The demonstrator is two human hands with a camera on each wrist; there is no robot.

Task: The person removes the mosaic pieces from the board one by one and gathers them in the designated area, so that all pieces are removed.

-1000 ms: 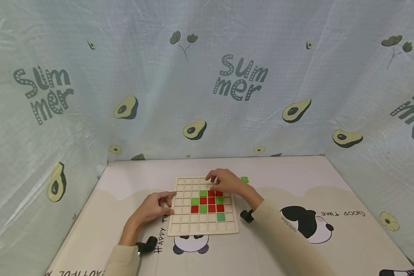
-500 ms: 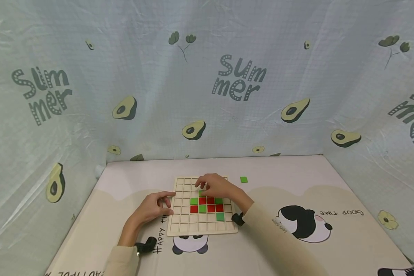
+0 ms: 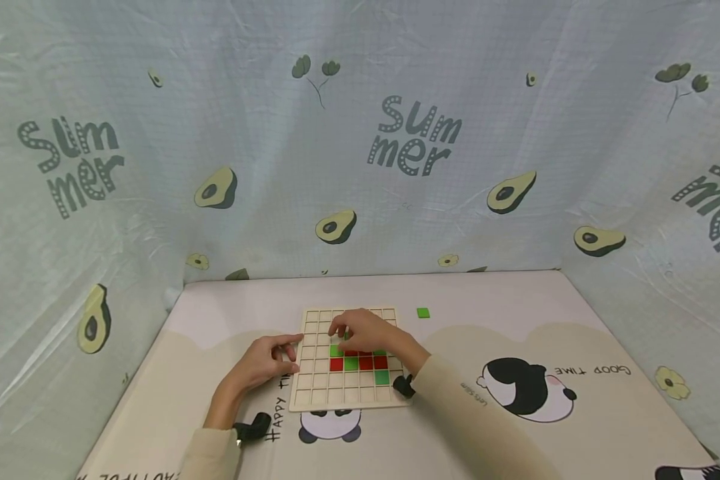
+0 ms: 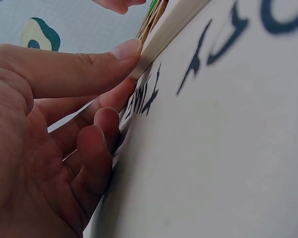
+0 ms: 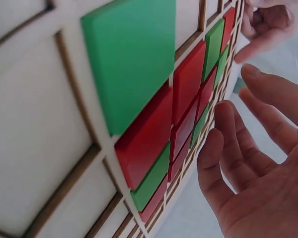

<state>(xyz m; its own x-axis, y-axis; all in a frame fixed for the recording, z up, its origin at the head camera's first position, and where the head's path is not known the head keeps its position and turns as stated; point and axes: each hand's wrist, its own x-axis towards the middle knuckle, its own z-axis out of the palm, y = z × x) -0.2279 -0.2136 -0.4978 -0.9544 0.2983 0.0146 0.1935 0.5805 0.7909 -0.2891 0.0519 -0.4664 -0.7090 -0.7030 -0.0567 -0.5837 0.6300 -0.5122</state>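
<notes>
A wooden grid board (image 3: 312,395) lies on the table, with red tiles (image 3: 336,365) and green tiles (image 3: 351,364) set in its squares. My left hand (image 3: 261,360) is at the board's left edge, thumb and forefinger spread apart; in the left wrist view the thumb (image 4: 114,59) rests against the wooden edge. Over the upper middle of the board hovers my right hand (image 3: 369,331), covering some tiles in the head view. The right wrist view shows its fingers (image 5: 228,134) loosely bent and spread from the thumb, holding nothing, beside the tiles. A larger-looking green tile (image 5: 134,59) is nearest that camera.
One loose green tile (image 3: 423,313) lies on the table beyond the board's upper right corner. The table cover (image 3: 456,433) bears printed pandas and lettering. Curtain walls with avocado prints (image 3: 336,227) enclose the back and sides. Each wrist carries a black camera (image 3: 404,386).
My right hand has moved left and slightly toward me across the board, from the upper right tiles to the upper middle. The left hand stays at the board's edge.
</notes>
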